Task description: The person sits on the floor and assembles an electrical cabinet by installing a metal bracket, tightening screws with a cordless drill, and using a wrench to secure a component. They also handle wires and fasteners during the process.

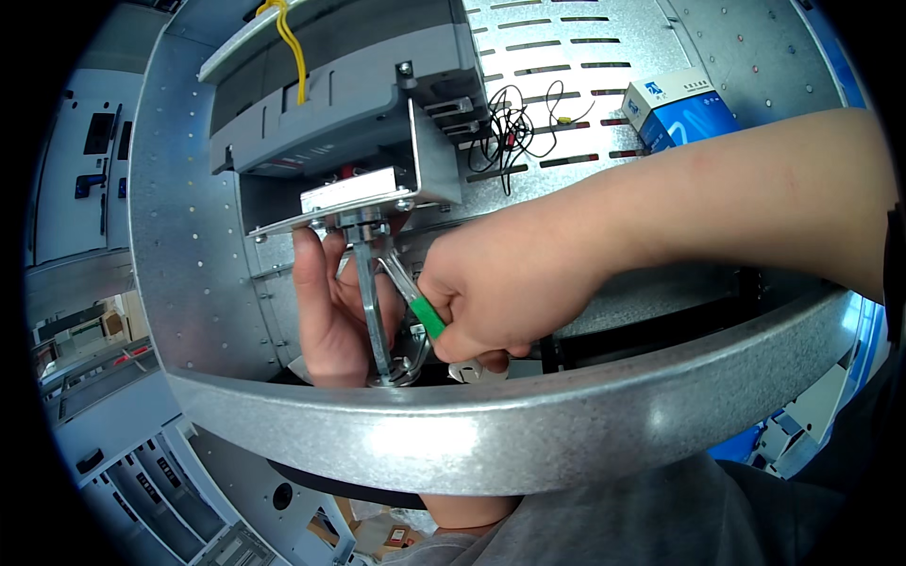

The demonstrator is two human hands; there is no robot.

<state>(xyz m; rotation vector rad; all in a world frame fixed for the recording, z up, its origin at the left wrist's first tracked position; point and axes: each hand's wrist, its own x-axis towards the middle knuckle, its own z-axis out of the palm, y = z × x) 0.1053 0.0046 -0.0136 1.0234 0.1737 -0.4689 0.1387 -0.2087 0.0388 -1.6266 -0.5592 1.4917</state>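
My right hand (510, 274) comes in from the right, closed round a metal wrench with a green band (427, 317). The wrench's upper end leans toward the fitting under a bent metal bracket (377, 212). A hexagonal steel shaft (368, 302) runs down from that fitting to a metal joint near the front rail. Left of the shaft is my left hand (330, 325), its fingers apart and pointing up. One fingertip meets the bracket's underside; other fingers are partly hidden behind the shaft. Above the bracket sits a grey device (349, 94) with yellow wires (292, 42).
A curved metal rail (528, 415) crosses in front of my hands. Behind them is a slotted metal panel (538, 42) with tangled black wire (510, 132) and a blue-white box (681, 108) on it. A perforated side wall (198, 208) stands at left.
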